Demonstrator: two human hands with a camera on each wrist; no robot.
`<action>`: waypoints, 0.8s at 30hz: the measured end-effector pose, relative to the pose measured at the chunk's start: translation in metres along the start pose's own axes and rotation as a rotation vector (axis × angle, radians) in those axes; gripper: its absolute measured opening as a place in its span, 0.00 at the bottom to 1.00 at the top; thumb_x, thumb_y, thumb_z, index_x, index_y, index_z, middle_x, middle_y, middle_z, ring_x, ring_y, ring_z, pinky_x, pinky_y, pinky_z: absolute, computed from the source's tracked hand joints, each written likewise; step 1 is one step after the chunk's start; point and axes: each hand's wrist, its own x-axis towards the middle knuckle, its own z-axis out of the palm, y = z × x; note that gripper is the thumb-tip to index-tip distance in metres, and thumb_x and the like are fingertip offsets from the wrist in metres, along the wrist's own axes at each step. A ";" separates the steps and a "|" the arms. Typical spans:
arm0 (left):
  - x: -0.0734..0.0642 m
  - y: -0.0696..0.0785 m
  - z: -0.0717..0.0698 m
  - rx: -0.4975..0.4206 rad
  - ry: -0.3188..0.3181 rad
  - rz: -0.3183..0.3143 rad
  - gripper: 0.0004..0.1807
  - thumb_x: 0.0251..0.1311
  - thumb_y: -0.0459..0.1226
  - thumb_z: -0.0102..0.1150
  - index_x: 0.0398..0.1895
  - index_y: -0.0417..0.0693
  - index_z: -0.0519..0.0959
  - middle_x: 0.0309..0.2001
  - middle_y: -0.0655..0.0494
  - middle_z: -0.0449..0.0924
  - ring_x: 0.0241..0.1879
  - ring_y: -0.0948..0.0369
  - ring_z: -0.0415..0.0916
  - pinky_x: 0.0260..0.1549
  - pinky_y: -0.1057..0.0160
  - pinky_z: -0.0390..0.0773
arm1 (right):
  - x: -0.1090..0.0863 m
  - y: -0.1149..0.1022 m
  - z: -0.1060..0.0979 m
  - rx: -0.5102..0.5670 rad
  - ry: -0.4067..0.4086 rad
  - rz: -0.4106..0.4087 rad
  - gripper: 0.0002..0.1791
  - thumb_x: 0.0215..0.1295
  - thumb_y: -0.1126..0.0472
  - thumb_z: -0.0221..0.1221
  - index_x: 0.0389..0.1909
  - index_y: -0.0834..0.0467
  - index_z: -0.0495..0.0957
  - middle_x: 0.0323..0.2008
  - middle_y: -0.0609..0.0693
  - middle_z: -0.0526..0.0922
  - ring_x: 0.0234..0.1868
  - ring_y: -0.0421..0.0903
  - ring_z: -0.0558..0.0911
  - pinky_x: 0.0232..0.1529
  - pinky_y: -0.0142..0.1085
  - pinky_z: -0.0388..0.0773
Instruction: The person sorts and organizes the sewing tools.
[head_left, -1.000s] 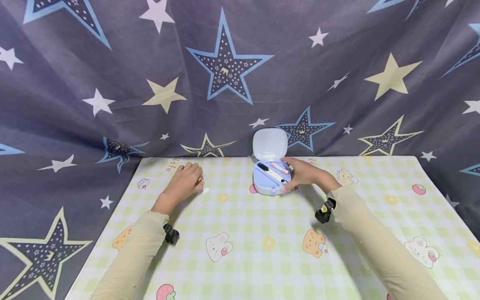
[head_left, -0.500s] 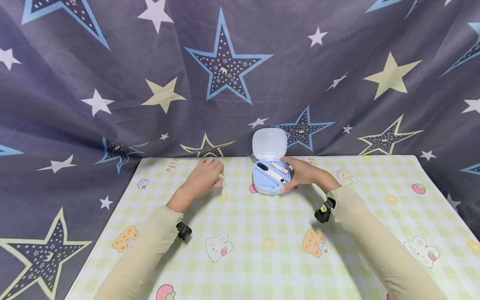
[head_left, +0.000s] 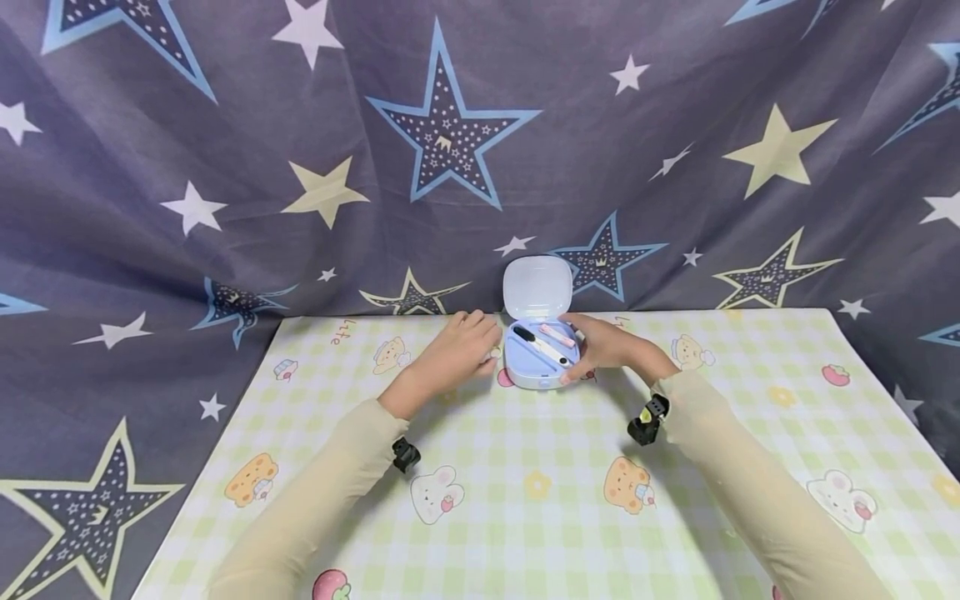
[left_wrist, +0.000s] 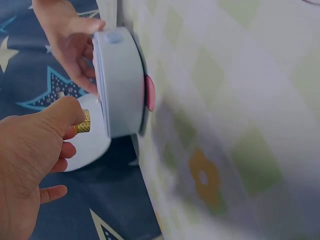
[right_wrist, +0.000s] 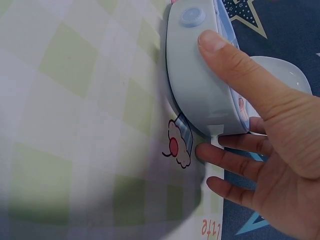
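Observation:
A pale blue rounded box (head_left: 534, 381) stands at the back of the table with its whitish lid (head_left: 537, 286) raised. Inside lie a long white item with a black end (head_left: 550, 350) and a short pink item (head_left: 557, 335). My right hand (head_left: 603, 343) holds the box by its right side, thumb on the front wall. Just left of the box, my left hand (head_left: 456, 354) pinches a small gold cylinder with a dimpled surface (left_wrist: 84, 121) between thumb and fingers. The fingers hide part of that cylinder, and its kind cannot be told.
A checked cloth with cartoon prints covers the table (head_left: 517, 533). Directly behind the table's back edge hangs a dark curtain with stars (head_left: 420, 242), close to the raised lid. Black wrist cameras sit on both sleeves.
My left hand has moved right across the back of the table, carrying the small gold cylinder up to the box's left side. The right hand stays on the box.

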 end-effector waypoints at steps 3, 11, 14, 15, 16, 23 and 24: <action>0.007 0.004 -0.001 0.016 0.004 0.011 0.14 0.62 0.43 0.62 0.43 0.45 0.75 0.45 0.51 0.75 0.46 0.52 0.68 0.50 0.53 0.71 | 0.000 0.000 0.000 -0.012 0.003 -0.001 0.60 0.44 0.58 0.81 0.74 0.70 0.56 0.62 0.71 0.72 0.37 0.47 0.83 0.44 0.40 0.82; 0.023 0.009 -0.002 0.027 0.007 0.026 0.12 0.65 0.43 0.61 0.42 0.45 0.75 0.43 0.51 0.74 0.45 0.52 0.68 0.49 0.54 0.70 | 0.002 0.001 0.000 0.001 -0.002 -0.016 0.59 0.44 0.59 0.81 0.73 0.70 0.57 0.61 0.70 0.73 0.40 0.49 0.83 0.44 0.41 0.82; 0.028 0.010 -0.001 0.034 0.005 0.027 0.12 0.64 0.43 0.61 0.42 0.45 0.75 0.42 0.52 0.73 0.45 0.52 0.68 0.48 0.54 0.70 | 0.002 0.002 0.000 0.013 -0.007 -0.014 0.59 0.44 0.59 0.81 0.74 0.70 0.56 0.61 0.69 0.73 0.39 0.49 0.84 0.43 0.39 0.82; 0.029 0.010 -0.001 0.036 0.000 0.025 0.12 0.65 0.44 0.61 0.42 0.45 0.75 0.42 0.52 0.73 0.45 0.52 0.68 0.49 0.54 0.70 | 0.002 0.001 0.000 0.014 -0.010 -0.008 0.59 0.44 0.59 0.81 0.74 0.70 0.56 0.61 0.69 0.73 0.39 0.48 0.83 0.43 0.39 0.82; 0.030 0.010 0.000 0.033 0.000 0.024 0.13 0.64 0.44 0.62 0.42 0.45 0.75 0.42 0.52 0.73 0.45 0.52 0.68 0.48 0.53 0.70 | 0.002 0.001 0.000 0.015 -0.012 -0.005 0.60 0.45 0.59 0.81 0.74 0.70 0.56 0.61 0.69 0.73 0.38 0.48 0.83 0.42 0.38 0.82; 0.036 0.011 0.001 0.064 -0.010 0.011 0.15 0.64 0.46 0.64 0.42 0.45 0.75 0.42 0.52 0.74 0.44 0.53 0.68 0.47 0.55 0.68 | 0.003 0.003 0.000 0.004 -0.016 -0.014 0.60 0.45 0.59 0.81 0.74 0.71 0.54 0.61 0.70 0.72 0.40 0.50 0.83 0.44 0.38 0.82; 0.036 0.011 0.001 0.067 -0.013 0.011 0.15 0.64 0.46 0.64 0.42 0.45 0.76 0.42 0.52 0.74 0.44 0.53 0.68 0.47 0.55 0.68 | 0.003 0.003 0.000 0.003 -0.015 -0.014 0.60 0.45 0.59 0.81 0.74 0.71 0.54 0.61 0.70 0.72 0.41 0.50 0.83 0.44 0.38 0.82</action>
